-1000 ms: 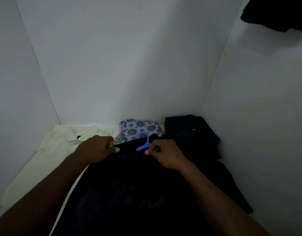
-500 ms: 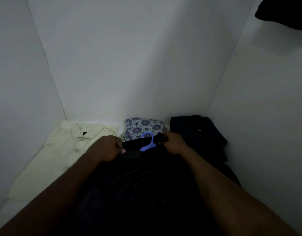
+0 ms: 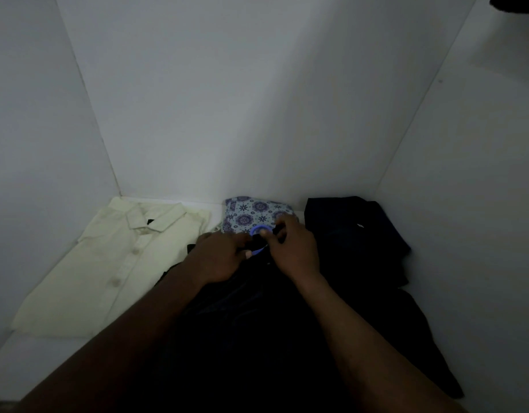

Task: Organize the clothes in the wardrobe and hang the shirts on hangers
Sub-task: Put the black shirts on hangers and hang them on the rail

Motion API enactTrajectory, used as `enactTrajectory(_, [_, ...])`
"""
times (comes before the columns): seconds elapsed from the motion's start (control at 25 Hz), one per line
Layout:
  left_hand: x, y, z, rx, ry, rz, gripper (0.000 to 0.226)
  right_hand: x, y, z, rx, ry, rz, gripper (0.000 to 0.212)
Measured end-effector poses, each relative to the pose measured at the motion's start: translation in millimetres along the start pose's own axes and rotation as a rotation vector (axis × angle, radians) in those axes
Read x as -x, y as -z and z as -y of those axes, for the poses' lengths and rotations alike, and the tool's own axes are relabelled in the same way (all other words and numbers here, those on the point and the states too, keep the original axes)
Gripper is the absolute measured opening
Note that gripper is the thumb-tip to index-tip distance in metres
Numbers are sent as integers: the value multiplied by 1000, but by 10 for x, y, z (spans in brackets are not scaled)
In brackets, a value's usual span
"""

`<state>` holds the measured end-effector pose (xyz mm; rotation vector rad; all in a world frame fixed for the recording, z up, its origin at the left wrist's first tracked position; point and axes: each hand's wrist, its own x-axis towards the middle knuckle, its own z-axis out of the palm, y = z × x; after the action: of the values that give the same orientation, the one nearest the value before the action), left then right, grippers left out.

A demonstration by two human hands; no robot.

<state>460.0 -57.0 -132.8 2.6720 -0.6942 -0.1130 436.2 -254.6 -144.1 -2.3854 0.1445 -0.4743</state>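
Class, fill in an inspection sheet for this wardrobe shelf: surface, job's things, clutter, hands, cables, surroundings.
Surface: white shelf, dimly lit.
Job's things: dark shirt spread in front, blue hanger hook showing at its collar; cream shirt lying flat on the left; patterned cloth folded at the back; dark garment bundled on the right.
Clutter: nothing seen.
Hands: left hand and right hand both grip the dark shirt's collar by the hook.
Cables: nothing seen.
Surroundings: white walls; dark cloth hanging at top right.
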Motion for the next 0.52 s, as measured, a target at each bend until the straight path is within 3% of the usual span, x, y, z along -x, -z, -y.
enactTrajectory(0.12, [-131, -35, -87, -123, 69, 66, 36, -40, -88, 40, 172, -138, 147, 48])
enactTrajectory(0.2, [-178, -65, -120, -139, 139, 70, 30, -66, -147, -34, 153, -152, 125, 31])
enactTrajectory(0.28, [-221, -82, -72, 14, 228, 26, 25, -57, -153, -89, 16, -189, 40, 16])
enactTrajectory(0.4, [-257, -95, -2, 332, 336, -96, 23, -57, -89, -145, -175, -320, -33, 26])
enactTrajectory(0.52, [-289, -108, -21, 729, 437, -173, 25, -54, -87, -146, -384, -396, -4, 24])
